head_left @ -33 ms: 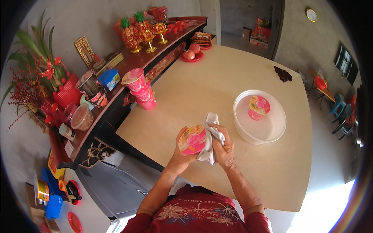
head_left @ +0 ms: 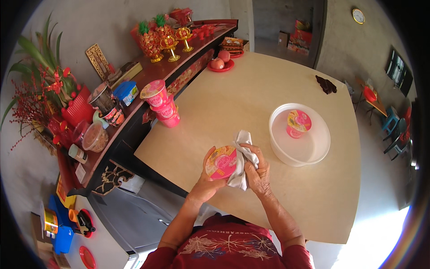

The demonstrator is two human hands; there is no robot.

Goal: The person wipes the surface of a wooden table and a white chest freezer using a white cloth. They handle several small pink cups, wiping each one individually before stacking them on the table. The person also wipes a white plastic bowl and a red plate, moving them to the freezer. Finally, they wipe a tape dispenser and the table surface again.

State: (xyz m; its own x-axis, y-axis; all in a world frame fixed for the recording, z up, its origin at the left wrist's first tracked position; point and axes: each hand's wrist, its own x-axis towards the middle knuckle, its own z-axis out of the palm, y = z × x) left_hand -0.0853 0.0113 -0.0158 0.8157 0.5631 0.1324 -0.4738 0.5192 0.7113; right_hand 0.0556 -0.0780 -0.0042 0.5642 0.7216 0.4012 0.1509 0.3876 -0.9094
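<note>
My left hand (head_left: 204, 183) is wrapped round a pink and yellow instant noodle cup (head_left: 221, 162), its round lid facing up toward me. A crumpled whitish cloth (head_left: 241, 157) is gripped in my right hand (head_left: 258, 172) and pressed against the cup's right side. Both hands are over the near part of the beige table (head_left: 233, 98). To the right, a similar pink cup (head_left: 295, 130) sits in a white translucent tub (head_left: 274, 143). Several more pink cups (head_left: 162, 105) are stacked at the table's left side.
A dark red altar shelf (head_left: 134, 92) runs along the left, crowded with jars, gold stands and a potted plant (head_left: 49, 67). Red plate (head_left: 229, 66) with round fruits stands at the far side. A dark crumpled item (head_left: 326, 84) lies far right.
</note>
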